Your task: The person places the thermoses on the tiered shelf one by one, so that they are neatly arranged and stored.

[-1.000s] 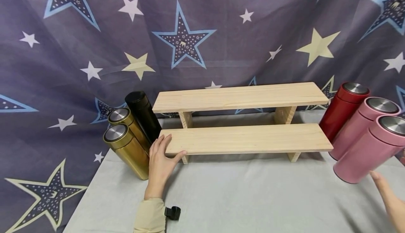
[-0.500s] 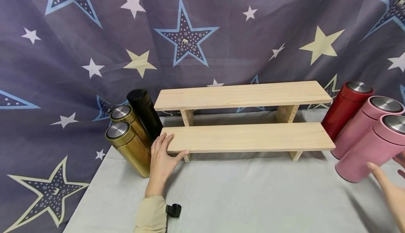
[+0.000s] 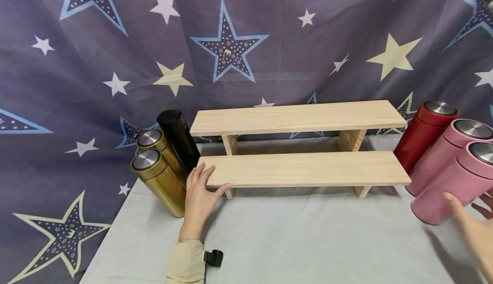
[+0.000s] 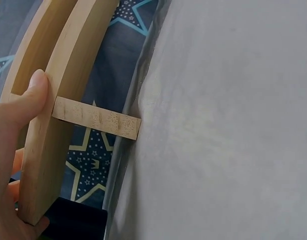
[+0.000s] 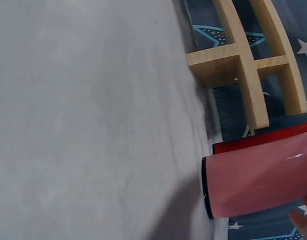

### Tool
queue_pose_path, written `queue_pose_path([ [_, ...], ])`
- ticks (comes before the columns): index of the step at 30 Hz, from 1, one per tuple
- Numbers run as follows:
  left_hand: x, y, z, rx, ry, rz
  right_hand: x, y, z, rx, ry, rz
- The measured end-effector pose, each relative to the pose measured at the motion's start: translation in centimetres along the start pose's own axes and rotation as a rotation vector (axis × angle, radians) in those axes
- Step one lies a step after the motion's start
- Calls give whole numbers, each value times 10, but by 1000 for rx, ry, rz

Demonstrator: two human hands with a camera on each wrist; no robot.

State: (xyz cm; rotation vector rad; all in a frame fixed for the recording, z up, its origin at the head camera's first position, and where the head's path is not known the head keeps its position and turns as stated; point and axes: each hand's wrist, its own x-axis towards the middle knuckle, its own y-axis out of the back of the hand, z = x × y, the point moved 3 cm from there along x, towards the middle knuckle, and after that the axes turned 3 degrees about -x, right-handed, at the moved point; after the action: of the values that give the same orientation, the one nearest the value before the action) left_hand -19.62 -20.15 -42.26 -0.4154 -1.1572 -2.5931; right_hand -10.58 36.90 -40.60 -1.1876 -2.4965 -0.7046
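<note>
A two-step wooden shelf [image 3: 304, 170] stands at the back of the table. My left hand [image 3: 200, 204] holds the left end of its lower board; in the left wrist view the thumb [image 4: 33, 95] lies on the board's edge and fingers show behind the end. At the right, my right hand [image 3: 475, 228] is spread around the front pink thermos bottle [image 3: 443, 194], thumb in front and fingers on the far side. Firm contact cannot be made out. The right wrist view shows that bottle's side [image 5: 258, 177] and fingertips [image 5: 303, 222] beside it.
Another pink bottle [image 3: 443, 155] and a red bottle [image 3: 425, 130] stand behind the front pink one. Left of the shelf are two gold bottles [image 3: 163, 185] and a black bottle [image 3: 179, 140]. A star-patterned cloth [image 3: 285, 61] hangs behind the light grey table [image 3: 308, 241].
My right hand has moved inward and up around the front pink thermos bottle, and more of its fingers show. My left hand stays at the shelf end. The view has shifted slightly.
</note>
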Motion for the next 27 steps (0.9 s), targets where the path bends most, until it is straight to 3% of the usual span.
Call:
queue_pose_path([
  [7,0,-2,0,3,6,-11,3,-3,5,1,-67,-27],
  [18,0,-3,2,-29,11,-10,4,-3,-1,-41,-78,-1],
  [27,0,0,1,-29,28,-11,7,1,-11,-16,-127,-4],
])
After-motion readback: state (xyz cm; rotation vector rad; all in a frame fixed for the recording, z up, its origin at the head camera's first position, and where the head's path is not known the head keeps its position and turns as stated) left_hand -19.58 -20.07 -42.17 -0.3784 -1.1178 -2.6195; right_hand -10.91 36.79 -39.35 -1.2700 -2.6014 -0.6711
